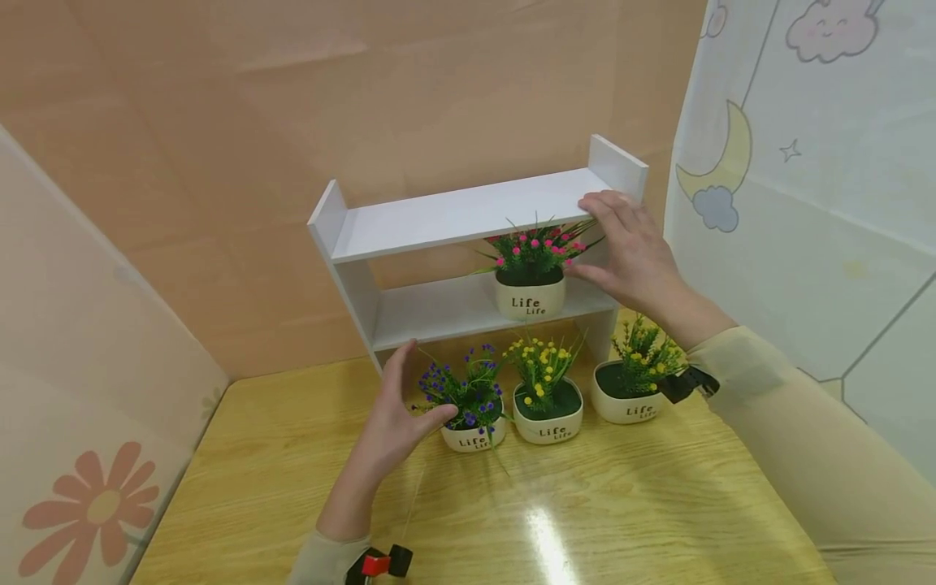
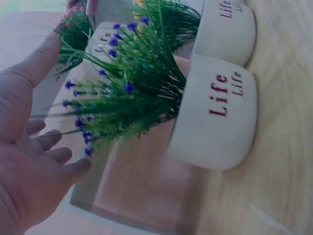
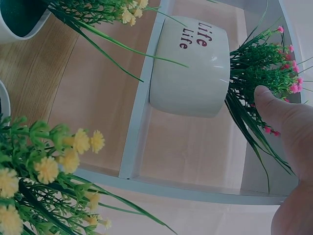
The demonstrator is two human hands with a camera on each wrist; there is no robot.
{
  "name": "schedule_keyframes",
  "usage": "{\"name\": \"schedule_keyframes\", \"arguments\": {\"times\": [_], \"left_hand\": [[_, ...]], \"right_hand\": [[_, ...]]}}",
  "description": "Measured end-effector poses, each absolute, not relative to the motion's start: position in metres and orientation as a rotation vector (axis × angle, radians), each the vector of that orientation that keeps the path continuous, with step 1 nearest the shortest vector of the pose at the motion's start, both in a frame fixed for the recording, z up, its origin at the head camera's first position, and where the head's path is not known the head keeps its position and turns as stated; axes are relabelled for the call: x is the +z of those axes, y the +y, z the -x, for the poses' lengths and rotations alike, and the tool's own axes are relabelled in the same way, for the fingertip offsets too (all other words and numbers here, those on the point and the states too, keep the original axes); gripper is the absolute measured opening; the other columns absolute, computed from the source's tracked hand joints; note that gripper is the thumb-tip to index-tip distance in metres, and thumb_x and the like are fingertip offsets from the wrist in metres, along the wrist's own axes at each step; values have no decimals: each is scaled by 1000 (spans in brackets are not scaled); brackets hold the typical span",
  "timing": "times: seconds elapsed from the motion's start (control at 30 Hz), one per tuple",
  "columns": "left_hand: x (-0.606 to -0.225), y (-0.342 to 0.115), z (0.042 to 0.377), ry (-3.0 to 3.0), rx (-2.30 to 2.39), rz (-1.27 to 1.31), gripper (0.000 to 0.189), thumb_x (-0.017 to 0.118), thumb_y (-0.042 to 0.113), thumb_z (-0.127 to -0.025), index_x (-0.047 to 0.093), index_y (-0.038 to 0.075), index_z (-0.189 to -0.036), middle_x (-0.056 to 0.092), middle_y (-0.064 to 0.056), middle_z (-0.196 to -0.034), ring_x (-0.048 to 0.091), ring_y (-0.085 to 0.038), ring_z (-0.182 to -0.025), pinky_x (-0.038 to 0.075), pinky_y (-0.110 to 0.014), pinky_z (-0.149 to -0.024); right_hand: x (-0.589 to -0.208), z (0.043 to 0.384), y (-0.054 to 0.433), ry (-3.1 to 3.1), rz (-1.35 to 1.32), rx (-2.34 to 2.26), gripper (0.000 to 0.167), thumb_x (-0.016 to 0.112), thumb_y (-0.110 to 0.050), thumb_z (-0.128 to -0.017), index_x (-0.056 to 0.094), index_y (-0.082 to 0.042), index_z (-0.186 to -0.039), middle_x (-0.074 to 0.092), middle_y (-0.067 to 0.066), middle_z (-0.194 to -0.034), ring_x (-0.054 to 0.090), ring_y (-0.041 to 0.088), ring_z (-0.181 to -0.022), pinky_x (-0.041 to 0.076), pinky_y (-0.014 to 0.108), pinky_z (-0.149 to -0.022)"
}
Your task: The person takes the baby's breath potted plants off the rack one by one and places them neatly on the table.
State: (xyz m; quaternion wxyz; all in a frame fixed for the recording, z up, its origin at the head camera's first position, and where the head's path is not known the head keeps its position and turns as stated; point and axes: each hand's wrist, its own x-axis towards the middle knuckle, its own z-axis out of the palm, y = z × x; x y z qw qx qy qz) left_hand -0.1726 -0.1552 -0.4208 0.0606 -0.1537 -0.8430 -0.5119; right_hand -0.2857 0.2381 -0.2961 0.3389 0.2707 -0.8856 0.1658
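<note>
A cream pot of pink flowers (image 1: 530, 298) marked "Life" stands on the middle board of a white shelf (image 1: 431, 221). My right hand (image 1: 634, 253) is at the shelf's right side, fingers over the top board's front edge. Its thumb (image 3: 270, 104) reaches the pink flowers and does not curl round the pot. Spread wide, my left hand (image 1: 395, 426) is left of a pot of purple flowers (image 1: 474, 439) on the table. In the left wrist view its fingers are beside the purple blooms, with the pot (image 2: 215, 117) out of its grasp.
Two pots of yellow flowers, a middle one (image 1: 548, 426) and a right one (image 1: 627, 409), stand in front of the shelf on the wooden table (image 1: 292, 455). The right forearm passes close over the right pot. Cloth walls enclose the back and both sides.
</note>
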Motion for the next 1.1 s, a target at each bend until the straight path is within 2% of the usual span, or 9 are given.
{"name": "schedule_keyframes", "arguments": {"times": [0.33,0.73,1.1], "left_hand": [[-394,-136,179,-2611,-1413,490,112,93,39,-92,22,25,-177,21,-4,-181,25,-37,-165,34,-71,-123],[-369,-113,199,-2635,-1238,611,109,91,47,-93,24,23,-176,26,-5,-180,30,-35,-164,37,-65,-125],[-353,-97,228,-2721,-1127,662,108,86,55,-95,24,19,-177,27,-10,-180,30,-35,-164,34,-62,-127]], "right_hand": [[-294,283,237,-2302,-704,431,97,100,-23,-83,45,-1,-160,45,22,-163,33,44,-156,21,52,-134],[-295,281,236,-2315,-687,431,95,99,-23,-84,45,0,-159,44,21,-163,33,44,-156,24,55,-132],[-295,281,236,-2298,-696,421,97,100,-23,-83,45,1,-159,45,23,-163,34,44,-155,23,54,-133]]}}
